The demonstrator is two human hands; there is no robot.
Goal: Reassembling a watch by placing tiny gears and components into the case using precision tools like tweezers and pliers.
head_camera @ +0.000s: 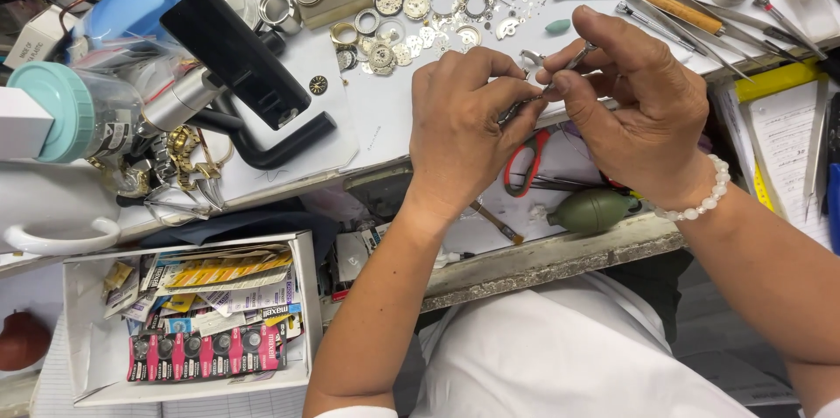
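Observation:
My left hand [462, 125] is closed around a small metal part pinched at its fingertips, mostly hidden by the fingers. My right hand [632, 101] holds a thin metal tool [577, 56], its tip pointing down toward what the left fingers pinch. A white bead bracelet [707, 195] circles my right wrist. Both hands hover over the white worktop [385, 120], just in front of several loose watch gears and rings [411, 20].
A black phone on a stand [234, 55] sits left of the hands. Red-handled scissors [523, 164] and a green rubber blower [593, 210] lie below them. Tweezers and screwdrivers [700, 20] lie at upper right. An open drawer with button-battery cards [206, 352] is lower left.

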